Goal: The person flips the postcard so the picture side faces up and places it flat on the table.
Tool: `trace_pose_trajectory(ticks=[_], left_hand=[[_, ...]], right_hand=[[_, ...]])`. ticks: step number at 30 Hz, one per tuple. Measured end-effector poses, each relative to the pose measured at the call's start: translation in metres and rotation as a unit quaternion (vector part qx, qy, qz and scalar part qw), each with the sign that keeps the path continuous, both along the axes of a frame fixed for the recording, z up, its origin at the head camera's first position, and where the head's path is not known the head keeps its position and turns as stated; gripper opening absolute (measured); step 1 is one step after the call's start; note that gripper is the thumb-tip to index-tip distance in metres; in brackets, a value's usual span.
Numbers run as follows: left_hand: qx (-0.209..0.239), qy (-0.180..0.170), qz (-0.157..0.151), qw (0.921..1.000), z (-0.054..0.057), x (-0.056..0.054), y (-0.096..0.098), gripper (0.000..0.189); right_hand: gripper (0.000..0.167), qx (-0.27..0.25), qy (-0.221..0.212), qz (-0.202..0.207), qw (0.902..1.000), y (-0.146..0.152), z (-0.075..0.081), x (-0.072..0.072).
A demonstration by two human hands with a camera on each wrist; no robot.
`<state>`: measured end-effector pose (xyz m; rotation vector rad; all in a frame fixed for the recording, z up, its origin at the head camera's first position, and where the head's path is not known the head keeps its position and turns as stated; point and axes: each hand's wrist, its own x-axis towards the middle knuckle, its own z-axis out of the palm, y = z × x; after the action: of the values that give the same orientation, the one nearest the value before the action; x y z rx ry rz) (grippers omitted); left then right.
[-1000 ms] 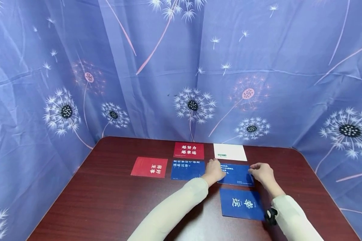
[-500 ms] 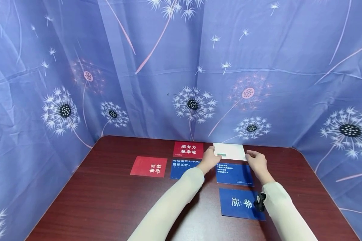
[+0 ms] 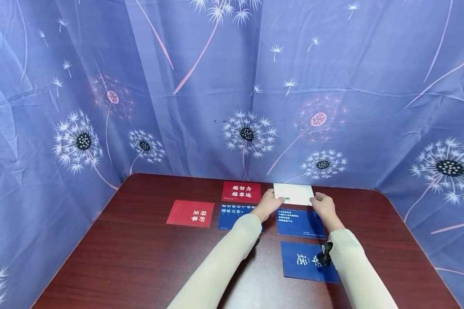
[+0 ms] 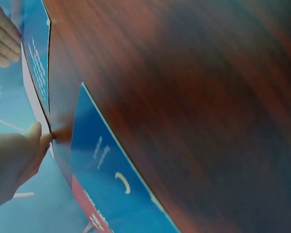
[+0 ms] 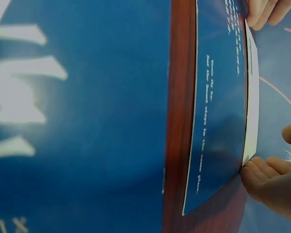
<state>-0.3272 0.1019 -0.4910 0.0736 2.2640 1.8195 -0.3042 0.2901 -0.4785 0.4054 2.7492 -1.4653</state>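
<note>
A white card [image 3: 294, 194] with a small green picture lies at the back of the table, between my two hands. My left hand [image 3: 268, 202] touches its left edge, the thumb reaching over the near corner. At the opposite edge my right hand [image 3: 325, 209] touches the near right corner with its fingertips. The right wrist view shows that right hand [image 5: 274, 182] with its thumb lifted away from the white card [image 5: 252, 97]. Just in front lies a blue card [image 3: 300, 224] with white lettering, below my right forearm's inner side.
Another blue card [image 3: 299, 262] with large white characters lies nearer me, partly under the right wrist's black camera [image 3: 325, 253]. Left of my left hand are a blue card [image 3: 232, 221] and two red cards, one at the back [image 3: 241, 192], one further left [image 3: 189, 213]. A dandelion-print curtain [image 3: 201, 128] borders the table.
Both hands have moved back from the blue card to the white card behind it. In the last half second my right hand has shifted slightly left, against the white card's right edge.
</note>
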Motion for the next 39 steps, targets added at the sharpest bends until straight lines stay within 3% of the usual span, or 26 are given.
trace_pose_trajectory(ticks=[5,12,17,23,27,34,39], left_hand=[[0.008,-0.014,0.018,0.9997,-0.002,0.000,0.002,0.063],[0.047,-0.035,0.043,0.9974,-0.005,0.000,0.002,0.062],[0.050,-0.031,0.052,0.9969,-0.004,0.000,0.001,0.062],[0.057,-0.020,0.078,0.9951,0.001,0.002,0.000,0.054],[0.044,0.006,0.108,0.9932,0.005,0.003,-0.001,0.048],[-0.051,0.088,0.147,0.9839,0.009,0.006,-0.003,0.029],[-0.042,0.105,0.164,0.9800,0.011,0.006,-0.006,0.021]], right_hand=[[0.054,-0.001,0.003,-0.014,0.9999,-0.004,0.001,0.000],[0.053,-0.044,-0.002,-0.039,0.9983,-0.003,0.000,-0.002],[0.053,-0.048,-0.011,-0.041,0.9979,-0.003,0.000,-0.001],[0.051,-0.034,0.006,-0.054,0.9979,-0.004,0.005,0.001],[0.050,-0.027,0.014,-0.075,0.9967,-0.004,0.006,0.001],[0.039,-0.015,0.048,-0.130,0.9902,-0.003,0.002,0.003],[0.033,-0.030,0.051,-0.157,0.9858,-0.003,0.001,0.001]])
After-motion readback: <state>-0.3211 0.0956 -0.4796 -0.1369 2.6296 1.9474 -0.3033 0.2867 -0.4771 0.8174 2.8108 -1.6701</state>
